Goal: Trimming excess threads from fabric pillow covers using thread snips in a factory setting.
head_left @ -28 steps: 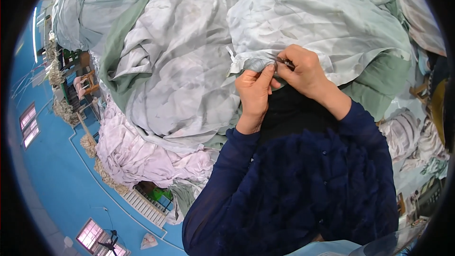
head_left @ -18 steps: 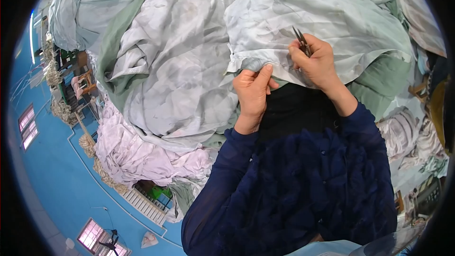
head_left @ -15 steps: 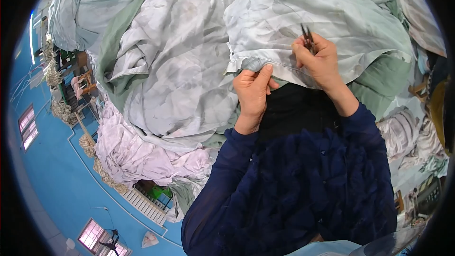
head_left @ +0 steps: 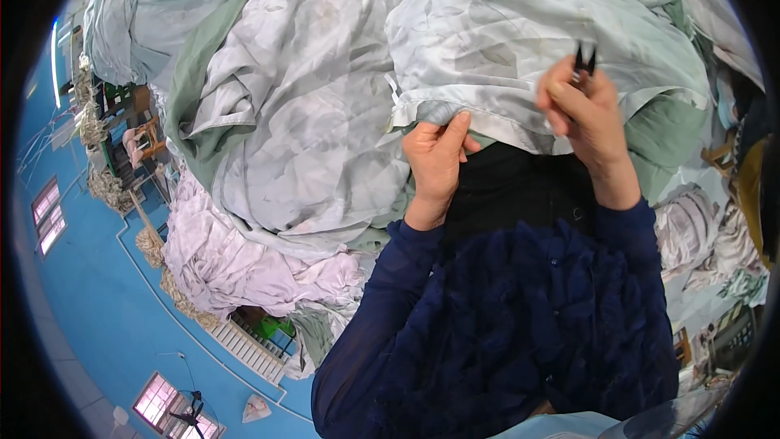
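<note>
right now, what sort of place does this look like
Probably a sewing or textile workroom: a pale lilac fabric heap lies nearby, the left hand pinches a pale cloth by its edge, and the right hand holds small dark snips.

L grip [head_left: 438, 159] pinched, R grip [head_left: 588, 109] higher, curled

Place: textile workshop | Evidence: heaped pale cloth [head_left: 504, 32], dark snips [head_left: 578, 65], lilac fabric pile [head_left: 244, 256]

Smooth, faintly glossy pale cloth [head_left: 520, 36], ruffled matt fabric blouse [head_left: 504, 325], dark snips [head_left: 578, 62] (probably metal, but blurred)
</note>
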